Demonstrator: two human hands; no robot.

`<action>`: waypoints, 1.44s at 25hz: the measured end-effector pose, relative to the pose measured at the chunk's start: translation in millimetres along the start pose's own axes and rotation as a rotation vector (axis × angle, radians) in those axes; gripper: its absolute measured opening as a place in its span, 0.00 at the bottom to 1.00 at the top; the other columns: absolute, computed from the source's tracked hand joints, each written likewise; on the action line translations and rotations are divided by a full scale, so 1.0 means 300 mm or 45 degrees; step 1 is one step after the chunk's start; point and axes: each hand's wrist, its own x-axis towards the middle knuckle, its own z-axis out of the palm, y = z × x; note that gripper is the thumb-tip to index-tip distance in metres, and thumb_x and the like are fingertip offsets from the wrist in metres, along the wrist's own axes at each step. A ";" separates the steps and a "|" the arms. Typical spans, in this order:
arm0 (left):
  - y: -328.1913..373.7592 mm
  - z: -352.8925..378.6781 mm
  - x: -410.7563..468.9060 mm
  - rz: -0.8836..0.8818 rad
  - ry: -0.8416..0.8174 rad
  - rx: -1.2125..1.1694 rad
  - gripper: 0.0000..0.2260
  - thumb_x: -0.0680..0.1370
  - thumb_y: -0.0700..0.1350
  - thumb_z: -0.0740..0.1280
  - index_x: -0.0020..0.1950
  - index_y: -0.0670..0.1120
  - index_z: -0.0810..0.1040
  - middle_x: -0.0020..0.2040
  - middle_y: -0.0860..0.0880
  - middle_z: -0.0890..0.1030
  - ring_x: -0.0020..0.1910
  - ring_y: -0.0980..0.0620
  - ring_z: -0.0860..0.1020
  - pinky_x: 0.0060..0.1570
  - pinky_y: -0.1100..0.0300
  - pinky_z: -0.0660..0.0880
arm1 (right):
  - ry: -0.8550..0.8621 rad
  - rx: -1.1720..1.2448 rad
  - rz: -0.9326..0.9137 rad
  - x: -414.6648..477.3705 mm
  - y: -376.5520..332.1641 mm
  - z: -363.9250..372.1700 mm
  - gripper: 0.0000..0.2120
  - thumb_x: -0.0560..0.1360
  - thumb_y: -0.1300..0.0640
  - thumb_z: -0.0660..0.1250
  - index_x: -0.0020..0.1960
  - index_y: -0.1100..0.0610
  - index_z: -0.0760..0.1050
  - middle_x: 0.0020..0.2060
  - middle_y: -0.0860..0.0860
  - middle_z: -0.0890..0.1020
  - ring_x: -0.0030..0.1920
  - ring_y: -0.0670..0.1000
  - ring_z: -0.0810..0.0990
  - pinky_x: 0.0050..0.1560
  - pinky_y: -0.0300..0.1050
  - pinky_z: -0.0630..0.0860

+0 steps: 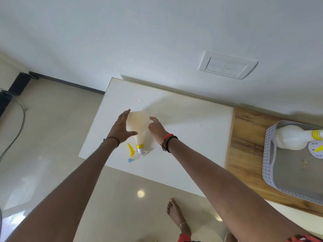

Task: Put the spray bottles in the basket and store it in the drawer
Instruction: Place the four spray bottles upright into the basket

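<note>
A white spray bottle [138, 126] with a yellow trigger and blue nozzle lies on the white tabletop [192, 130], nozzle end pointing toward me. My left hand [122, 127] wraps its left side, thumb under the neck. My right hand [156, 127] touches its right side, fingers curled against it. At the right a white perforated basket [269, 154] sits on a wooden surface [244, 145]. Inside it lies another white spray bottle [291, 137] with a yellow collar, beside a second nozzle head at the frame edge.
A white wall with a switch plate [227, 65] stands behind the table. Glossy beige floor tiles lie to the left and below. A dark cable [17, 133] runs along the floor at far left. My bare foot [176, 215] stands near the table's front edge.
</note>
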 end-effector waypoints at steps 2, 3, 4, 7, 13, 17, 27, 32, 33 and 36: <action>-0.011 -0.001 0.046 0.017 -0.029 0.035 0.43 0.66 0.41 0.77 0.75 0.47 0.58 0.75 0.46 0.62 0.72 0.43 0.66 0.69 0.49 0.67 | -0.001 0.069 0.030 0.035 -0.009 0.017 0.28 0.75 0.67 0.49 0.75 0.54 0.59 0.40 0.50 0.72 0.39 0.48 0.73 0.42 0.41 0.75; -0.015 0.001 0.059 0.011 -0.023 0.027 0.42 0.65 0.42 0.78 0.74 0.47 0.60 0.73 0.46 0.64 0.70 0.43 0.67 0.66 0.49 0.69 | 0.005 0.117 0.042 0.052 -0.007 0.022 0.28 0.76 0.67 0.49 0.74 0.55 0.60 0.43 0.51 0.73 0.43 0.51 0.74 0.53 0.45 0.78; -0.017 0.001 0.067 0.001 -0.011 0.013 0.41 0.64 0.43 0.79 0.72 0.47 0.62 0.71 0.46 0.65 0.68 0.43 0.69 0.63 0.49 0.71 | 0.013 0.148 0.045 0.064 -0.004 0.025 0.27 0.76 0.68 0.49 0.74 0.56 0.61 0.44 0.52 0.74 0.47 0.52 0.73 0.61 0.48 0.75; -0.014 0.003 0.068 0.009 0.019 0.016 0.39 0.61 0.48 0.80 0.67 0.49 0.65 0.66 0.48 0.69 0.62 0.44 0.72 0.55 0.52 0.73 | 0.004 0.139 0.025 0.082 0.008 0.006 0.26 0.76 0.68 0.50 0.73 0.57 0.63 0.44 0.52 0.74 0.51 0.52 0.73 0.66 0.48 0.71; -0.008 0.031 0.006 -0.037 -0.026 -0.053 0.38 0.59 0.53 0.81 0.64 0.49 0.69 0.62 0.49 0.74 0.60 0.47 0.73 0.57 0.52 0.73 | -0.160 0.014 0.095 0.034 0.029 -0.089 0.24 0.77 0.68 0.50 0.72 0.57 0.65 0.62 0.58 0.75 0.62 0.57 0.76 0.66 0.52 0.73; 0.016 0.064 -0.054 -0.129 -0.062 -0.330 0.37 0.58 0.52 0.82 0.62 0.49 0.70 0.62 0.50 0.75 0.61 0.50 0.74 0.60 0.52 0.75 | -0.271 -0.184 0.039 -0.011 0.037 -0.200 0.22 0.77 0.65 0.56 0.70 0.56 0.68 0.55 0.54 0.75 0.53 0.54 0.76 0.60 0.51 0.76; 0.241 0.207 -0.253 -0.284 -0.292 -0.799 0.32 0.59 0.57 0.79 0.59 0.53 0.74 0.58 0.56 0.79 0.56 0.58 0.80 0.50 0.65 0.75 | -0.369 -0.309 -0.113 -0.195 0.096 -0.531 0.15 0.76 0.58 0.62 0.61 0.52 0.78 0.46 0.46 0.79 0.46 0.47 0.77 0.51 0.41 0.77; 0.439 0.359 -0.374 -0.305 -0.400 -1.000 0.30 0.59 0.56 0.78 0.58 0.49 0.75 0.60 0.48 0.79 0.58 0.51 0.80 0.60 0.54 0.77 | -0.348 -0.113 -0.171 -0.351 0.206 -0.760 0.16 0.74 0.63 0.68 0.62 0.58 0.78 0.46 0.48 0.78 0.48 0.45 0.79 0.50 0.36 0.78; 0.479 0.395 -0.397 -0.317 -0.425 -1.049 0.30 0.60 0.56 0.78 0.58 0.48 0.75 0.61 0.46 0.79 0.58 0.51 0.80 0.58 0.56 0.77 | -0.327 -0.092 -0.177 -0.386 0.230 -0.806 0.16 0.74 0.62 0.69 0.62 0.57 0.78 0.46 0.48 0.79 0.48 0.45 0.79 0.50 0.36 0.78; 0.606 0.509 -0.461 -0.356 -0.513 -1.148 0.29 0.64 0.55 0.77 0.61 0.45 0.74 0.62 0.44 0.78 0.58 0.51 0.80 0.53 0.61 0.78 | -0.223 0.030 -0.124 -0.493 0.316 -0.947 0.19 0.71 0.53 0.73 0.61 0.53 0.78 0.47 0.49 0.79 0.48 0.47 0.78 0.51 0.41 0.77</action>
